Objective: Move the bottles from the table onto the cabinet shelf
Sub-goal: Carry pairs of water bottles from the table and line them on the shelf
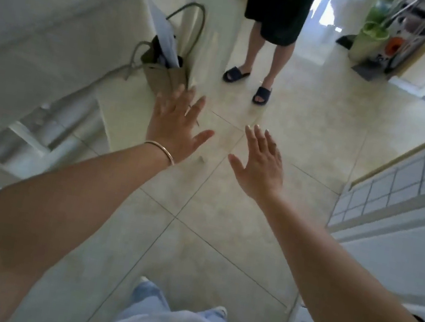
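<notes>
Your left hand and right hand are both spread wide and empty above the floor; no bottles show; the counter sits at ten o'clock, a bag beside it

The table is blurred and cut off at left; the standing person is cropped above the waist.

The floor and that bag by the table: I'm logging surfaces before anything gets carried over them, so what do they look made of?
The floor looks like glazed ceramic tile: pale squares, dark grout lines, window glare. The bag seems khaki woven fabric, matte, with soft looped handles.
</notes>
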